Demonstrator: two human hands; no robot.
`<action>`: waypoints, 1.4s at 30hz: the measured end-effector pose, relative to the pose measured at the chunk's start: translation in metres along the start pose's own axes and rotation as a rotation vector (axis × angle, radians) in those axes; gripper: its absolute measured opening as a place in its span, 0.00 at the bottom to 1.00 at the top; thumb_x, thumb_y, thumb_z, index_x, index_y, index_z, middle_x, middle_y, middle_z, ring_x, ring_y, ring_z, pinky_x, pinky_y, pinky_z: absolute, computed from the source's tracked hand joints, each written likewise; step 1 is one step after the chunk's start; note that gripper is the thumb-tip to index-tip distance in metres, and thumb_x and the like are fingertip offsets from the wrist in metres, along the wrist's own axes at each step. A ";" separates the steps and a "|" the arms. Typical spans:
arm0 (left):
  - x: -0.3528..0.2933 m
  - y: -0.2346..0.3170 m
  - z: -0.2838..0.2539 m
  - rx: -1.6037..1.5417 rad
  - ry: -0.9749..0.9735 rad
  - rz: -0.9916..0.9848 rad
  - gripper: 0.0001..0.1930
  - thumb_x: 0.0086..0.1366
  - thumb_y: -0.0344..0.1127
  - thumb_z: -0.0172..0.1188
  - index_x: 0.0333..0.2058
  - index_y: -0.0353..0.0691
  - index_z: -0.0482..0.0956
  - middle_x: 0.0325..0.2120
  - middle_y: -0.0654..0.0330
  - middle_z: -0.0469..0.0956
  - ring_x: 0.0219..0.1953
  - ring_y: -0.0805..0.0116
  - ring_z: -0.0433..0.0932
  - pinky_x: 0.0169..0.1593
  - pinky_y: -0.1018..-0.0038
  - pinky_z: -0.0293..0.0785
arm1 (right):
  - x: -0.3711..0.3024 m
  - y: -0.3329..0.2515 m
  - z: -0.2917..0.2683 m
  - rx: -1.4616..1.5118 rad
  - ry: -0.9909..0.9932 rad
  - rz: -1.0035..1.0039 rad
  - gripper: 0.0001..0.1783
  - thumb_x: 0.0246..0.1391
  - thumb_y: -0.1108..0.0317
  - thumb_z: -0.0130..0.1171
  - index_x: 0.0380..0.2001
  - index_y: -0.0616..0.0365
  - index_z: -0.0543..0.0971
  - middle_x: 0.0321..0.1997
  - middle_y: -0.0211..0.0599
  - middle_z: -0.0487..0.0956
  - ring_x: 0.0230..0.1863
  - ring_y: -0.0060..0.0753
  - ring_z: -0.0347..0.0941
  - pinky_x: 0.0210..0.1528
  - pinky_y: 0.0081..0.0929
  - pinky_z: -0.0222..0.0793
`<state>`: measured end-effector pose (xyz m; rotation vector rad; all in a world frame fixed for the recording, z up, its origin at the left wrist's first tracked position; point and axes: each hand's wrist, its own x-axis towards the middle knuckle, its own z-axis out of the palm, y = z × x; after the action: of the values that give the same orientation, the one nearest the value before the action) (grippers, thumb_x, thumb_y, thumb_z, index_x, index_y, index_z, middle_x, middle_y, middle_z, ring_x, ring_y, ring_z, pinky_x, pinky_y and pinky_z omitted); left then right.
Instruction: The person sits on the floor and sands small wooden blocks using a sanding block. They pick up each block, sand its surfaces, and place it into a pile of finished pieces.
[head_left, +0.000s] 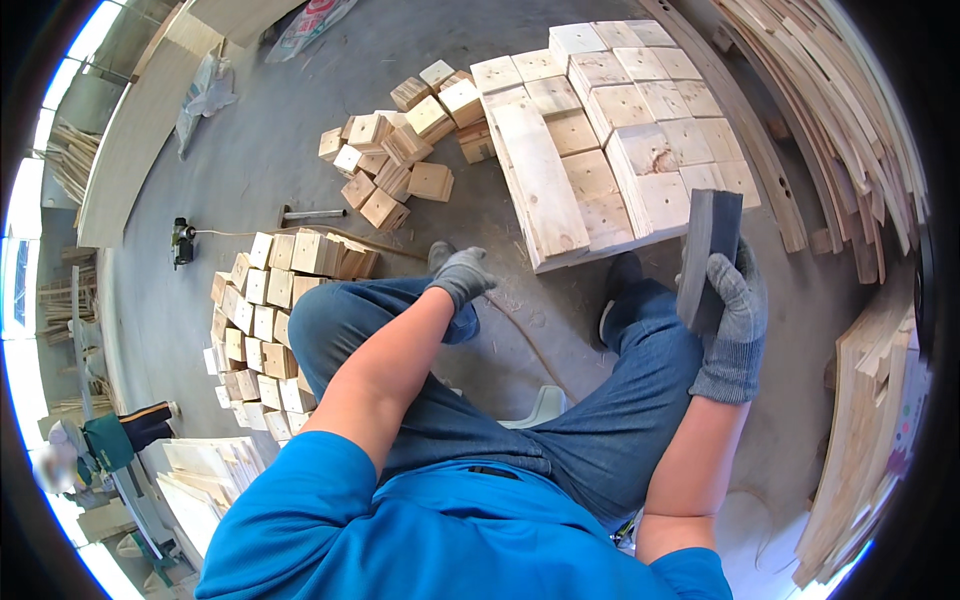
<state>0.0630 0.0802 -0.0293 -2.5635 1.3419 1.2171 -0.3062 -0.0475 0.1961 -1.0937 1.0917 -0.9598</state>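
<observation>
Jutting from the right hand [738, 312], a dark block [706, 252] clears the left hand [461, 277].

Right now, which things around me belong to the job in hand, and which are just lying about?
Likely in the job:
dark grey block, held in the right hand
stacked wooden blocks beyond the knees
loose heap of wooden blocks

Apparently just lying about:
crumpled plastic bag, upper left
long boards, far right

- two gloved hands: left hand [463, 277], right hand [738, 315]
- one dark grey block [714, 235]
- three groups of wooden blocks [665, 155]
- one hammer-like tool [315, 213]
- two shoes [625, 270]
</observation>
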 end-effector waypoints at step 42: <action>0.323 -0.074 -0.232 0.290 0.502 -0.024 0.55 0.44 0.44 0.82 0.71 0.35 0.66 0.63 0.41 0.74 0.66 0.45 0.75 0.72 0.60 0.70 | 0.047 -0.009 0.082 -0.280 0.186 0.408 0.69 0.42 0.36 0.75 0.77 0.73 0.58 0.65 0.65 0.76 0.60 0.56 0.80 0.59 0.41 0.79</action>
<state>0.3690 -0.1751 -0.0966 -2.7459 1.4170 0.3367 -0.2169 -0.0794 0.2048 -0.9615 1.5667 -0.6026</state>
